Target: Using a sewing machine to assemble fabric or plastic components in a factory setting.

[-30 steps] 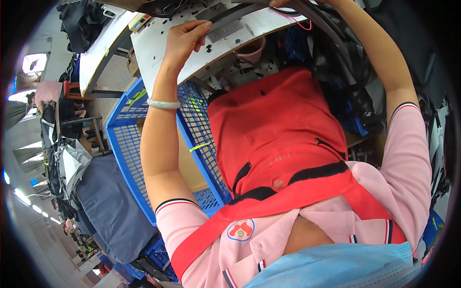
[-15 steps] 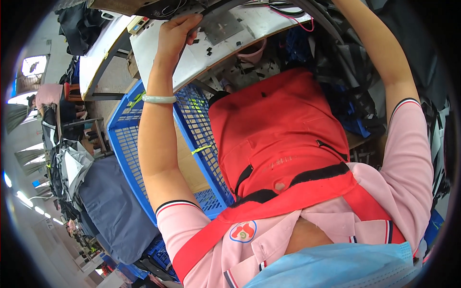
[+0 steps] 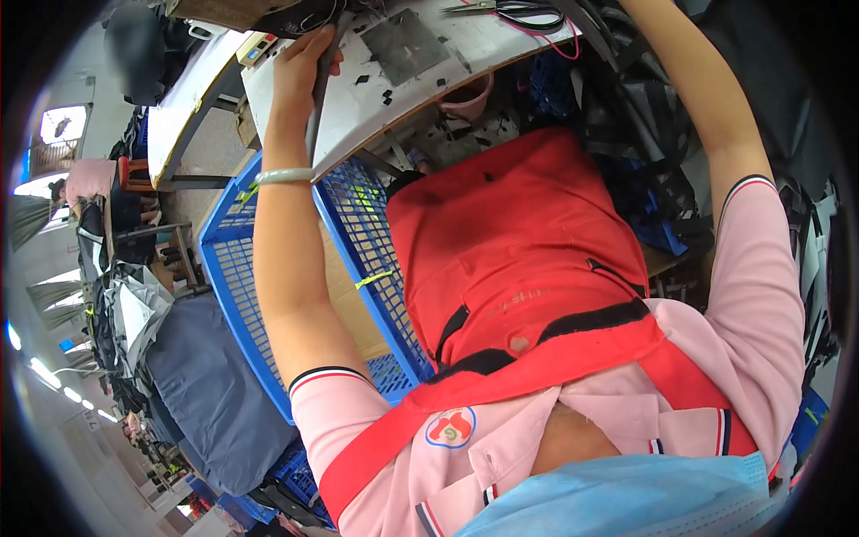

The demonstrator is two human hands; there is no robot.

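Observation:
Above the white worktable (image 3: 376,103), at the top of the view, my left hand (image 3: 304,64) is closed around a long dark grey strip (image 3: 318,100). One end of the strip hangs down beside the wrist, and its other part runs up past the fingers. A dark grey square plate (image 3: 404,48) lies on the tabletop to the right of this hand, among small black scraps (image 3: 387,97). My right forearm (image 3: 693,67) reaches up and out past the upper edge, so the right hand is hidden.
Scissors (image 3: 472,8) and a pink cord (image 3: 573,46) lie along the table's far right. Below the table stand a blue plastic crate (image 3: 234,300) and a pink bucket (image 3: 467,100). Dark sheets (image 3: 215,385) are piled at left; a person (image 3: 92,183) sits farther off.
My left hand has moved a little left with the dark strip, whose end now hangs beside the wrist. More of the square plate and the scissors shows. My right arm has shifted slightly.

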